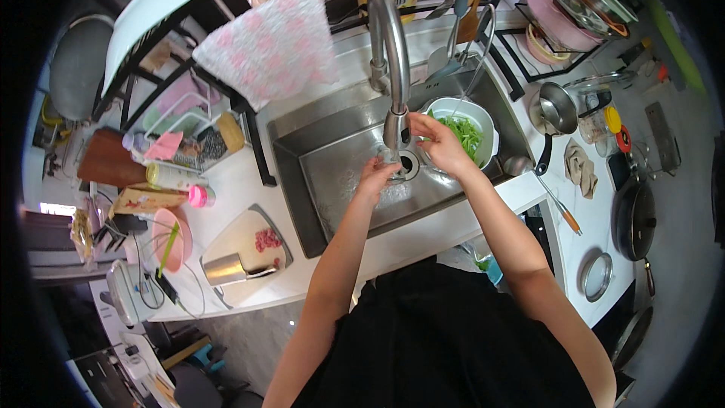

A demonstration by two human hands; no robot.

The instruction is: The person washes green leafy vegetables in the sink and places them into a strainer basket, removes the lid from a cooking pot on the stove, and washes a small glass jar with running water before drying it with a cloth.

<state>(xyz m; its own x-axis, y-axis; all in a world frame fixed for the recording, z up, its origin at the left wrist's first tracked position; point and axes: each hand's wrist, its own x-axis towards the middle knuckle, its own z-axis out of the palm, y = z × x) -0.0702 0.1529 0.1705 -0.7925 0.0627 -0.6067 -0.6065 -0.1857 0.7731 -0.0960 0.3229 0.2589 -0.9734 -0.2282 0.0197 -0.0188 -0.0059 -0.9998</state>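
My left hand point(374, 179) grips a clear glass container point(397, 179) below the faucet spout, with water running onto it. Its exact shape is hard to make out. Beside the spray head point(396, 129) of the steel faucet point(403, 62) is my right hand point(443, 146), fingers apart and holding nothing visible. Whether its fingertips touch the spray head cannot be told. Both hands are over the stainless steel sink point(328, 181), close to the drain point(406, 164). Cut green vegetables point(465, 135) lie in a white basin point(488, 124) in the sink's right part, partly behind my right wrist.
A cutting board point(241, 232) left of the sink holds a cleaver point(226, 269) and chopped meat point(267, 239). A pink bowl point(184, 249) stands farther left. On the right counter are a ladle point(558, 204), a small steel pot point(558, 107) and a cloth point(580, 169). A towel point(272, 45) hangs behind.
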